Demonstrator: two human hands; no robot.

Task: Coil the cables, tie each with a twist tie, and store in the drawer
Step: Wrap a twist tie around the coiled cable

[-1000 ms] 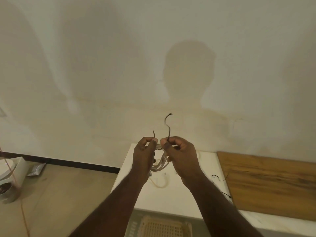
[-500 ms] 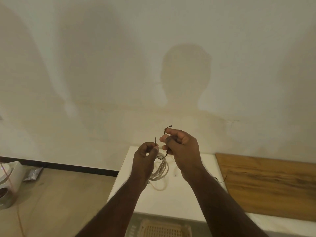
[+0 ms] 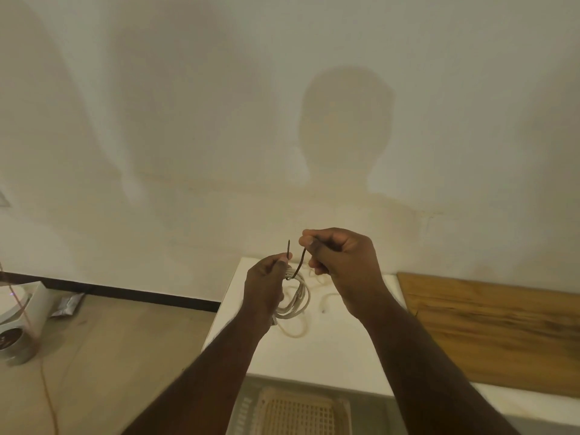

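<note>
Head view: two hands working a dark twist tie around a coiled white cable, just below the middle of the frame.

The left hand point(image 3: 266, 287) is curled around the top of the coiled white cable point(image 3: 296, 298), which hangs below it above the white cabinet top point(image 3: 314, 356), and pinches one short end of the twist tie point(image 3: 299, 265) that sticks up past its fingertips. The right hand point(image 3: 342, 262), slightly higher and to the right, has its fingers folded and pinches the tie's other end between thumb and forefinger; the tie runs down from there to the coil. A loose pale cable point(image 3: 326, 301) lies on the cabinet behind the hands. A wooden board point(image 3: 502, 328) fills the right side, a lattice basket point(image 3: 298, 416) sits at bottom centre, and a white appliance point(image 3: 18, 321) stands at the left edge on the floor.
</note>
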